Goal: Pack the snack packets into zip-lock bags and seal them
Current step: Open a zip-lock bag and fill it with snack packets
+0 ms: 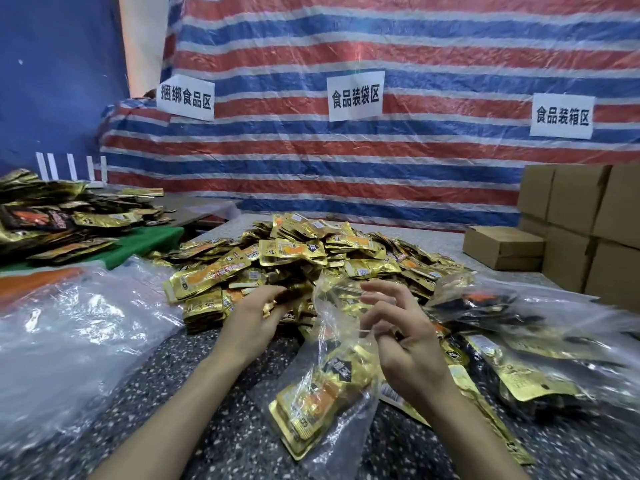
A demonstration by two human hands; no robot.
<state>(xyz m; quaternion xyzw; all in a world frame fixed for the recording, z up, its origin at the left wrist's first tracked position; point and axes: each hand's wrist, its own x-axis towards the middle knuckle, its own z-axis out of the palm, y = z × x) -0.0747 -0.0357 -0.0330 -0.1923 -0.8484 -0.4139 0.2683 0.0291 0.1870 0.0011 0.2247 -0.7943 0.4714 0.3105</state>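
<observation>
Filling the zip-lock bag point(322, 393) goes best with its mouth held wide. It lies tilted on the surface point(214, 427) close to the person, unsealed, with a few gold packets inside. The right hand point(398, 341) has its grip half closed, fingers pinching the bag's upper edge. The left hand point(259, 313) curls its grip around packets at the near edge of the heap of snack packets point(294, 251) just beyond. They should slide in flat, leaving the zip strip free. Filled bags point(519, 323) lie to the right.
</observation>
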